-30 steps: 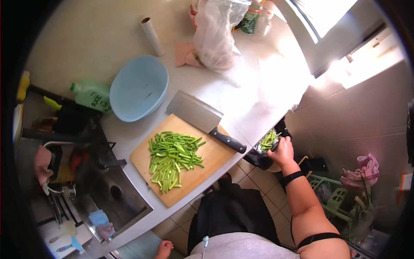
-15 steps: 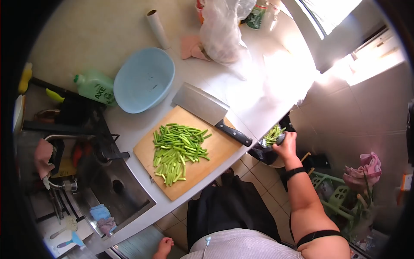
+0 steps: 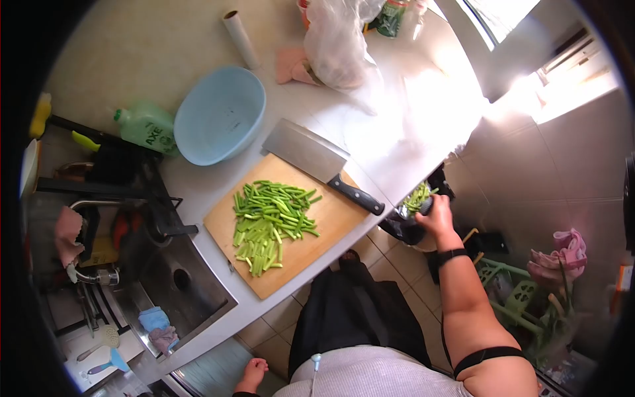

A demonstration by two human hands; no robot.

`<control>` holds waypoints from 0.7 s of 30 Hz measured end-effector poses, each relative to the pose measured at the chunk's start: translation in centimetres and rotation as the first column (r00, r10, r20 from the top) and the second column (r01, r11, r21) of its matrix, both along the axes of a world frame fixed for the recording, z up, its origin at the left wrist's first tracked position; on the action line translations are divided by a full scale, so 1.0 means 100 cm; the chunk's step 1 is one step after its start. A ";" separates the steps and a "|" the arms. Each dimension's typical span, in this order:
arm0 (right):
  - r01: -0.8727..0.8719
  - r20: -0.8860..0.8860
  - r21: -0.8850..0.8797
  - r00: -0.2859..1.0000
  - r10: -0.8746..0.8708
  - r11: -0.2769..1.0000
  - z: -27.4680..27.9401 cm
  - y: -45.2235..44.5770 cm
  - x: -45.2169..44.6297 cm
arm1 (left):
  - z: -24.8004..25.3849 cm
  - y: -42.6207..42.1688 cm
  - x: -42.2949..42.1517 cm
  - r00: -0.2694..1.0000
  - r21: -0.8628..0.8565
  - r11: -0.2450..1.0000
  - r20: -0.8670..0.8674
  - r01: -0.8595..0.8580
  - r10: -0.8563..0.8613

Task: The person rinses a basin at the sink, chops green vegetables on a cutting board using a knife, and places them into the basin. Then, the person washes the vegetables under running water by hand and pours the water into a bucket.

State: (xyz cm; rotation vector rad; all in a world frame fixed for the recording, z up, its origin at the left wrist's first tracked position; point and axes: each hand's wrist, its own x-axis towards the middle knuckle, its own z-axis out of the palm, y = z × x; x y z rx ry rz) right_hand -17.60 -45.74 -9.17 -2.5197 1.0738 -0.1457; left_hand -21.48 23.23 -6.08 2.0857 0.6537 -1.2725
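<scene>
My right hand (image 3: 436, 218) is past the counter's right edge, closed around a small dark grey object (image 3: 426, 206) whose kind I cannot make out. Right beside it, green vegetable scraps (image 3: 417, 197) lie in a bin lined with a black bag (image 3: 403, 228). My left hand (image 3: 254, 372) hangs low near my body with its fingers curled, and nothing shows in it. Cut green stems (image 3: 274, 215) are heaped on the wooden cutting board (image 3: 331, 218). A cleaver (image 3: 307, 152) rests across the board's far edge, its black handle toward the right.
A light blue basin (image 3: 221, 119) stands behind the board, beside a green detergent bottle (image 3: 147, 127). To the left is a steel sink (image 3: 205, 284) with cloths. Farther back are a roll (image 3: 241, 40) and a plastic bag (image 3: 337, 53). A green rack (image 3: 516, 298) stands at right.
My right hand stays at the bin, gripping the dark object, with its wrist slightly turned. The whole view has shifted slightly; the board, stems and cleaver lie as before.
</scene>
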 end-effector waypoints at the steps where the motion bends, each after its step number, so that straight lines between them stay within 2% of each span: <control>1: -0.014 0.014 0.004 1.000 0.014 1.000 0.004 -0.003 0.011 | 0.001 -0.002 0.001 0.999 0.001 1.000 0.037 -0.025 0.025; 3: 0.061 0.229 -0.103 0.973 -0.036 0.993 0.014 -0.003 0.001 | 0.015 0.004 -0.013 0.999 0.022 0.999 0.035 -0.040 0.040; 5: 0.069 0.225 -0.105 0.973 -0.044 0.992 0.026 -0.007 -0.002 | 0.009 -0.003 -0.006 0.997 0.096 0.992 0.005 -0.078 0.078; 6: 0.108 0.286 -0.059 0.954 -0.087 0.992 0.036 -0.008 -0.003 | 0.010 -0.006 -0.005 0.998 0.115 0.993 -0.038 -0.040 0.044; 8: 0.155 0.404 0.063 0.899 -0.167 0.986 0.062 -0.005 -0.002 | 0.015 -0.015 -0.003 0.997 0.079 0.994 -0.011 -0.080 0.081; 9: 0.176 0.533 0.087 0.823 -0.195 0.980 0.072 -0.003 0.001 | 0.018 -0.018 -0.004 0.994 0.039 0.993 0.018 -0.110 0.110; 11: 0.171 0.798 0.215 0.536 -0.274 0.962 0.087 0.006 0.009 | 0.018 -0.022 -0.005 0.994 0.050 0.993 0.009 -0.105 0.104; 12: 0.121 0.802 0.277 0.517 -0.299 0.953 0.092 0.015 0.015 | 0.018 -0.022 -0.006 0.995 0.062 0.993 0.000 -0.099 0.100; 13: 0.126 0.799 0.279 0.519 -0.303 0.952 0.070 0.013 0.007 | 0.019 -0.020 -0.009 0.995 0.066 0.993 -0.004 -0.095 0.096; 14: 0.052 0.379 0.149 0.919 -0.106 0.987 0.032 0.008 -0.005 | 0.017 -0.017 -0.011 0.999 0.068 0.997 -0.033 -0.028 0.030; 15: -0.092 -0.181 0.082 0.978 0.105 0.992 0.026 0.008 0.002 | 0.016 -0.021 -0.004 0.998 0.066 0.997 -0.047 0.033 -0.030; 16: -0.053 -0.048 0.020 0.997 0.054 0.998 0.025 0.006 0.005 | 0.017 -0.024 0.004 0.999 0.069 0.997 -0.028 0.026 -0.024; 18: -0.027 0.240 -0.065 0.970 0.042 0.997 0.024 0.001 0.003 | 0.026 -0.026 0.000 0.983 0.036 0.984 0.065 -0.174 0.172; 19: 0.010 0.186 0.097 0.982 -0.028 0.995 0.036 0.000 -0.001 | 0.026 -0.022 -0.003 0.986 0.037 0.986 0.052 -0.162 0.160; 21: -0.031 0.255 0.391 0.964 -0.076 0.920 0.037 -0.010 -0.015 | 0.015 -0.015 -0.005 0.998 0.072 0.995 -0.018 -0.062 0.063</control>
